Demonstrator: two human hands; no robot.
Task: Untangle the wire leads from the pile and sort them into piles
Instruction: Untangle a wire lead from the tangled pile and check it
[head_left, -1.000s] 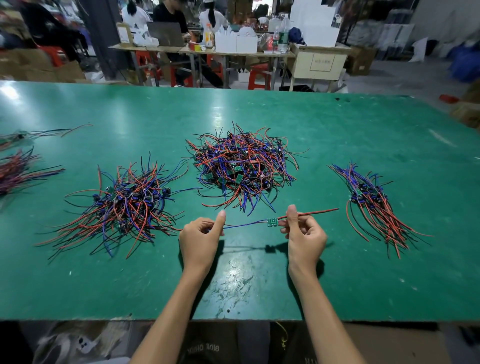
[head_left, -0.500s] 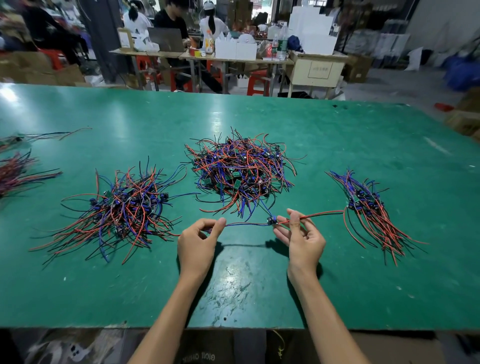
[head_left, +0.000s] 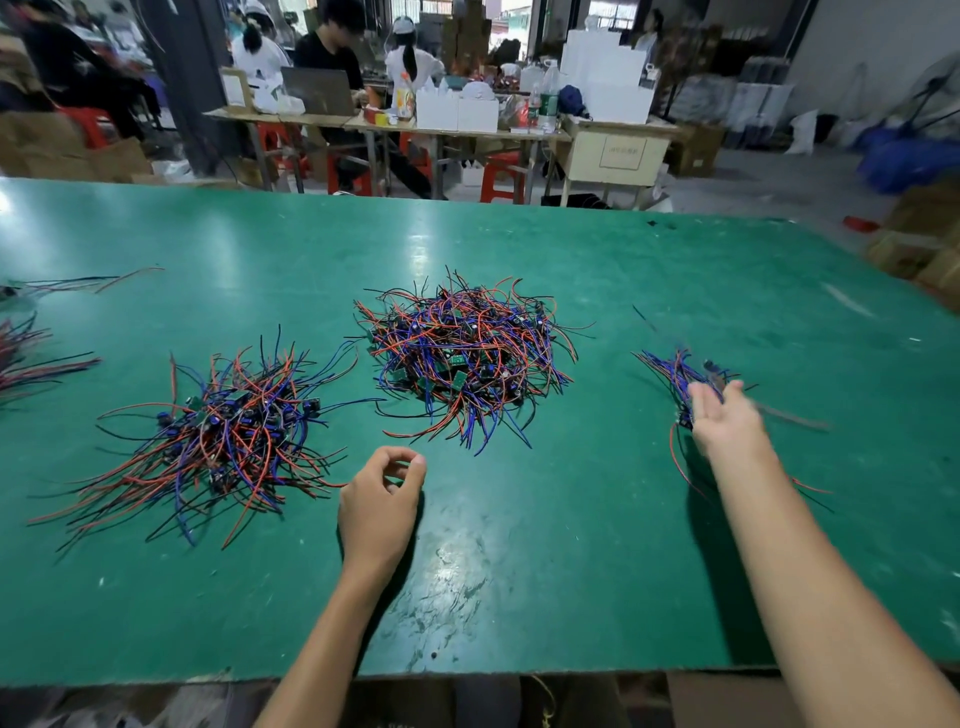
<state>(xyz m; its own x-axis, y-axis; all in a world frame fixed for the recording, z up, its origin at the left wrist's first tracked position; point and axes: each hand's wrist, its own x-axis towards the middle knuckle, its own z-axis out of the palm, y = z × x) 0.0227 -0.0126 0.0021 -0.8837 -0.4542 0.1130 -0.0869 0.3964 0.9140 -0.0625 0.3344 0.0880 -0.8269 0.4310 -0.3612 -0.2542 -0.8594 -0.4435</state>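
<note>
The tangled pile (head_left: 462, 364) of red, blue and black wire leads with small green boards lies mid-table. A spread-out pile (head_left: 228, 436) sits to its left and a smaller pile (head_left: 670, 371) to its right. My right hand (head_left: 727, 421) hovers over the right pile with its fingers straight. A motion-blurred wire lead (head_left: 789, 415) streaks just past its fingertips, and no grip on it shows. My left hand (head_left: 382, 499) rests on the table between the left and middle piles, fingers loosely curled and holding nothing.
The green table (head_left: 519, 571) has its near edge just below my forearms. More wire leads (head_left: 21, 358) lie at the far left edge. Behind the table, several people sit at a cluttered workbench (head_left: 441, 130) with boxes and red stools.
My left hand let go of the lead that both hands held stretched. My right hand carried it right over the right pile and opened.
</note>
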